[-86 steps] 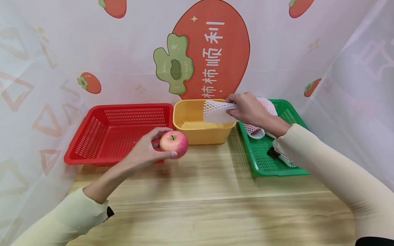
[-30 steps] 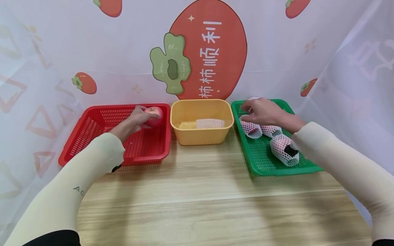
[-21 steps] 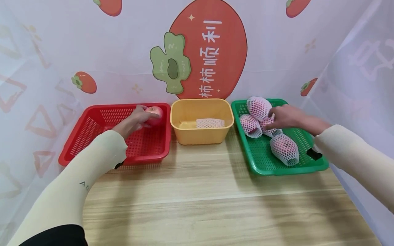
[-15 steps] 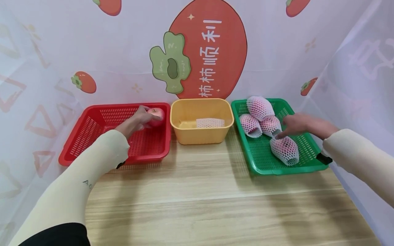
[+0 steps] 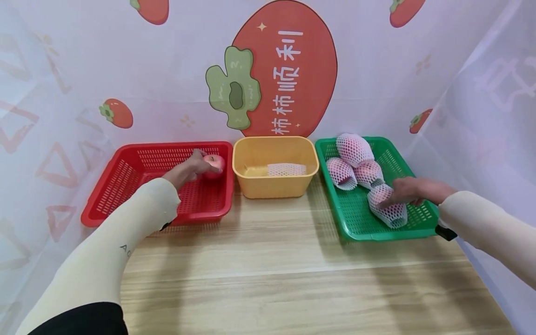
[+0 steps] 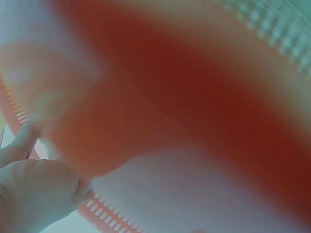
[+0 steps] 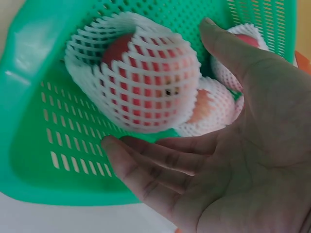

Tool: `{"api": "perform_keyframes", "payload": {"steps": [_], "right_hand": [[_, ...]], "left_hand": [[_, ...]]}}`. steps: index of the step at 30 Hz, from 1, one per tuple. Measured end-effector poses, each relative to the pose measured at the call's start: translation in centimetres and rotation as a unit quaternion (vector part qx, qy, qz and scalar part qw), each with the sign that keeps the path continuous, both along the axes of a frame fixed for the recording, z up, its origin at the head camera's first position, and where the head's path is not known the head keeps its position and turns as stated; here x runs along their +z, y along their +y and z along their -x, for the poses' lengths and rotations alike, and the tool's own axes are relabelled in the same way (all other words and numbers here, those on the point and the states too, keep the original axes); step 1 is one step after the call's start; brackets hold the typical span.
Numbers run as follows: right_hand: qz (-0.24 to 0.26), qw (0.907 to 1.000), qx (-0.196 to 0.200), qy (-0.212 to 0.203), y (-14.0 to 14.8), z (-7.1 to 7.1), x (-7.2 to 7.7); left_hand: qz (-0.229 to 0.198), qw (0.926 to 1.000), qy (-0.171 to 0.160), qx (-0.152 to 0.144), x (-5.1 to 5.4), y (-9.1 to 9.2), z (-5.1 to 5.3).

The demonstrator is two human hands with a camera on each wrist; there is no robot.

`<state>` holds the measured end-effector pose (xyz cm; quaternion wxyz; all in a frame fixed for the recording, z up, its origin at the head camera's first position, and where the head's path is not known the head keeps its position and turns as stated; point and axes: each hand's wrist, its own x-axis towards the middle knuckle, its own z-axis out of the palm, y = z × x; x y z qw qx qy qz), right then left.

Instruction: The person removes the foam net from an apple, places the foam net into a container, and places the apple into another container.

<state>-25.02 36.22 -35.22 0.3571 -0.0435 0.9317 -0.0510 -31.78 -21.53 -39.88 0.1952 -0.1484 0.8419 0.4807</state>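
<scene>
Head view: A person's left hand (image 5: 189,169) grips a pink-red apple (image 5: 215,166) inside a red basket (image 5: 201,216). Just right of this hand stands a yellow bin (image 5: 274,188), with a white foam net (image 5: 286,169) lying in it. Farther right, the right hand (image 5: 412,190) is over a green basket (image 5: 351,225), holding nothing, its fingers beside a netted fruit (image 5: 391,215). Beyond this hand and to its left, 3 more netted fruits (image 5: 355,150) lie clustered in that basket. A wood-patterned worktop (image 5: 268,260) spreads on the person's side of both hands.

Left wrist view: The left hand shows at the lower left edge, the red basket's slotted wall near it. Much else is blurred red and orange; the grip cannot be made out here.

Right wrist view: The right hand's thumb and fingers are spread to either side of the netted fruit; whether they touch it is unclear. Red skin shows through the white mesh.
</scene>
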Motion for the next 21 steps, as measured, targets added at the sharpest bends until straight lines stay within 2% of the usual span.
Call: {"api": "perform_keyframes", "payload": {"steps": [2,6,13,16,21], "right_hand": [[0.005,1.0,-0.005,0.002,0.1,-0.1,-0.3],[0.014,0.9998,-0.009,0.009,0.2,-0.1,-1.2],[0.031,0.9988,-0.003,0.037,0.3,0.0,-2.7],[0.035,0.9983,0.009,0.046,0.3,-0.1,-3.1],[0.039,0.9961,0.031,0.074,-0.1,-0.3,-3.7]], "left_hand": [[-0.005,1.0,0.001,-0.002,-0.2,0.1,-0.1],[-0.001,0.9997,0.008,-0.024,-0.5,-0.1,-0.2],[0.068,0.996,-0.007,-0.058,-0.8,-0.2,0.0],[0.077,0.9945,-0.013,-0.071,-0.9,-0.1,0.1],[0.102,0.9914,-0.031,-0.076,-0.5,0.2,0.1]]}}
